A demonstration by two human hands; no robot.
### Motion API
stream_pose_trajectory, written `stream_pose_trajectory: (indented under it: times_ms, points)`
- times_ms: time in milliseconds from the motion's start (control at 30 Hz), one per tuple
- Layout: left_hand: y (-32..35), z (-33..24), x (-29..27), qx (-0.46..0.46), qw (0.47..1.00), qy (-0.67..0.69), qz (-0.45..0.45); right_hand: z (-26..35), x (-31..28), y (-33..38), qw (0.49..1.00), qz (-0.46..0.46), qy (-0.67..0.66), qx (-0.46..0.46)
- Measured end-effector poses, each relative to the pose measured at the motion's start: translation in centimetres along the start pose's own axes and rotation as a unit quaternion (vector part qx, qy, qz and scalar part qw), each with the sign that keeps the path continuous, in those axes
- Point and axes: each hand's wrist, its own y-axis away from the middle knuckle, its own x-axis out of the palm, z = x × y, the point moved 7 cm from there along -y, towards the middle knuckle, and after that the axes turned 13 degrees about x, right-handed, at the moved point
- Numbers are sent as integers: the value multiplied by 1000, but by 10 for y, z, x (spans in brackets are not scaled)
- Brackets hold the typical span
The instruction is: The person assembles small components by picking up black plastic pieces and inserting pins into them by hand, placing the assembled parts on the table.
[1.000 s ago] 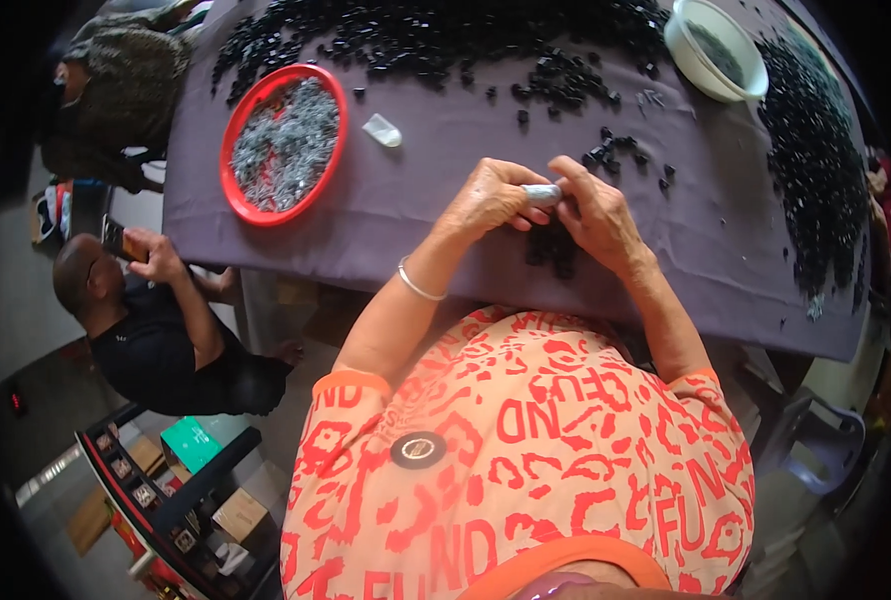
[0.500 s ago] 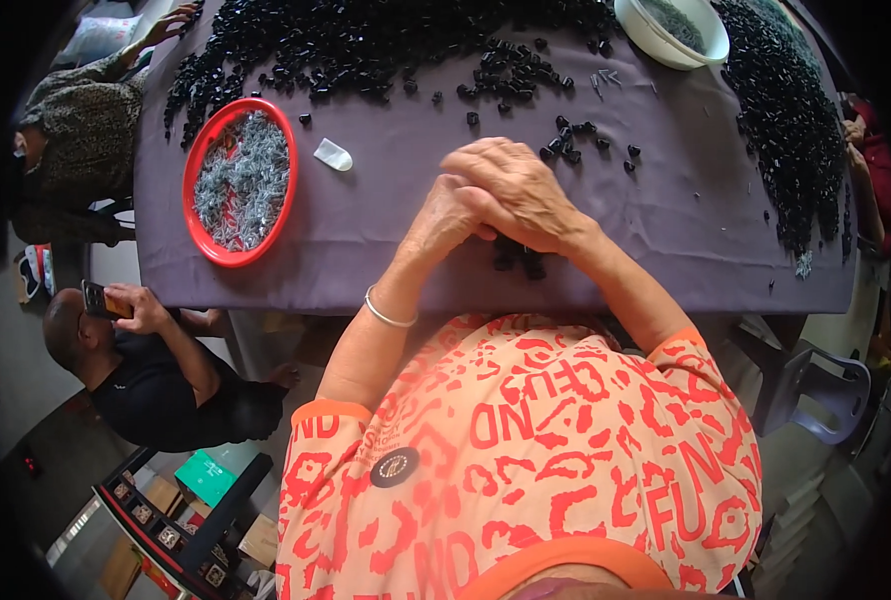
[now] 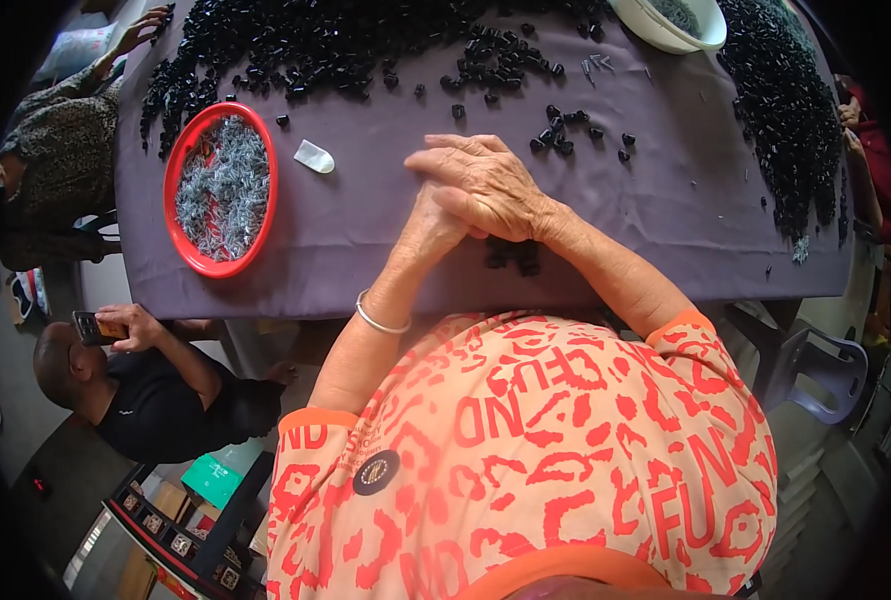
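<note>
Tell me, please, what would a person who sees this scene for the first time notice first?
Probably the two hands pressed together at the middle of the purple table: the right hand lies over the left hand, which wears a silver bangle at the wrist. Next comes the red oval tray of small grey metal parts to their left. Heaps of small black pieces spread along the far edge and down the right side.

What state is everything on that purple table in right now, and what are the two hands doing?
Right hand: laid over the left, fingers extended; whether it holds anything cannot be told.
Left hand: mostly hidden under the right.
Red tray: full of small grey metal pieces.
White bowl: upright, partly cut off.
Black parts: heaped loose on the cloth.
White scrap: lying flat.
</note>
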Motion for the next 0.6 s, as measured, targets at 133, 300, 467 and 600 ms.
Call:
stream_pose_trajectory:
  times_ms: [133, 300, 467, 600]
  points:
    - [-4, 7, -5, 124, 989, -78, -19, 2, 2, -1, 999, 39, 1, 12]
    - [-3, -12, 6, 42, 999, -22, -5, -5, -12, 3, 996, -45, -73, -19]
    - [7, -6, 13, -16, 999, -33, -23, -46, -70, 5, 972, -228, 14, 59]
    - [6, -3, 16, -24, 997, -66, 11, -56, -72, -17, 965, -233, 118, 25]
